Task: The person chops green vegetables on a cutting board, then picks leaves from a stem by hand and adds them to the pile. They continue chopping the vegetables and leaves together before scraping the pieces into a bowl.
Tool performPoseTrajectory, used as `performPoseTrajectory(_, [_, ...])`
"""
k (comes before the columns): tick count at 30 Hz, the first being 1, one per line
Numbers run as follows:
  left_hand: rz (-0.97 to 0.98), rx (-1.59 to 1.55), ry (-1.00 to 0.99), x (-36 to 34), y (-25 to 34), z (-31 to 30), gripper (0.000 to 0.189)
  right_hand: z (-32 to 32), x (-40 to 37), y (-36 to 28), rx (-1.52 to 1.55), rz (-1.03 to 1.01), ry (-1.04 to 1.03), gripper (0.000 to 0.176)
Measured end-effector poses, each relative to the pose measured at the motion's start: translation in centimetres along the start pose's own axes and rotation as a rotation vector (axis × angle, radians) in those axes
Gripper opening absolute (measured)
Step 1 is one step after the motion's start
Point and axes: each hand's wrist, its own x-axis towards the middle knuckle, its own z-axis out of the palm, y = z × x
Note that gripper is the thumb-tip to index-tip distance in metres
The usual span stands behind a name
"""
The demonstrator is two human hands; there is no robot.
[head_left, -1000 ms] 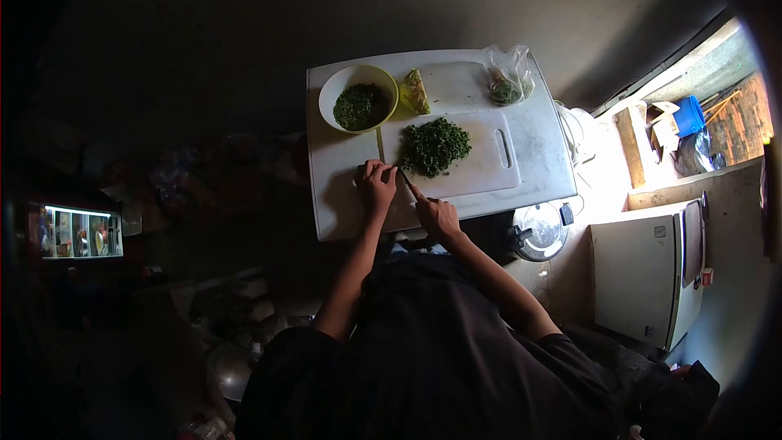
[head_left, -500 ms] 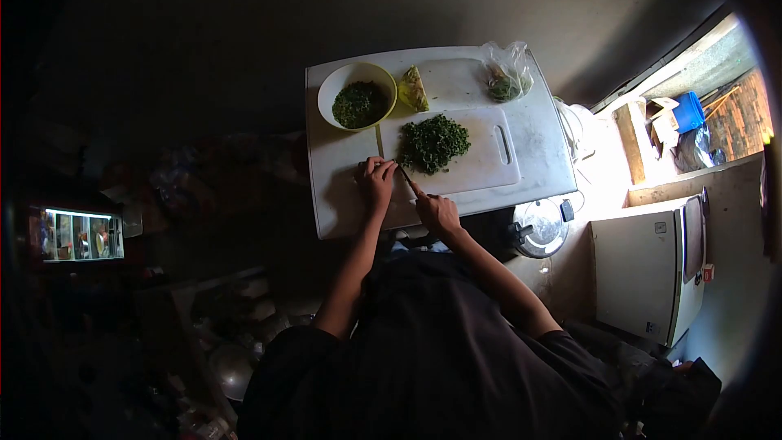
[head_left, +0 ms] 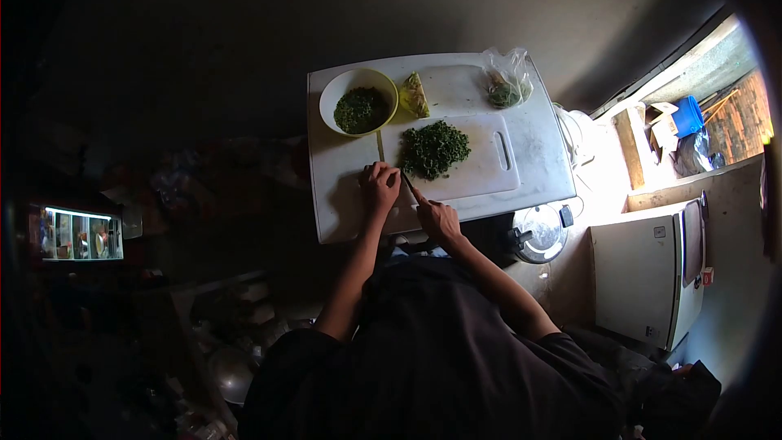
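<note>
My right hand is wrapped round the handle of a knife, its dark blade pointing up and left over the near left part of a white cutting board. Beside the blade tip, my left hand is closed with fingers bent down at the board's left edge; what they hold is hidden. A heap of chopped green leaves lies on the board just beyond the knife. Behind my left hand stands a pale yellow-green bowl with more chopped greens inside.
A yellow-green packet and a clear plastic bag with greens lie on the white table. Below the table's right side is a round, silver-lidded pot. A white refrigerator stands at the right, near a bright doorway.
The table and everything on it appear slightly lower in view. My hands keep nearly the same places, with the knife blade at a slightly steeper angle beside my left fingers.
</note>
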Motion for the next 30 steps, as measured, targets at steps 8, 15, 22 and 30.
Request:
performPoseTrajectory(8, [0.087,0.084,0.002,0.1,0.3,-0.1,0.007,-1.3,0.4,-0.7,-0.007,0.083,-0.007,0.055])
performPoseTrajectory(15, [-0.023,-0.132,0.017,-0.2,-0.9,1.0,0.007,-1.0,0.1,0.0,-0.02,0.024,-0.017,0.056])
performPoseTrajectory(22, [0.007,-0.17,-0.007,-0.7,-2.2,1.7,0.006,-0.6,0.2,0.6,-0.063,0.028,-0.115,0.06])
performPoseTrajectory(30, [0.104,-0.146,-0.03,-0.3,-1.8,1.4,0.008,1.1,1.5,0.9,-0.022,-0.068,0.026,0.064])
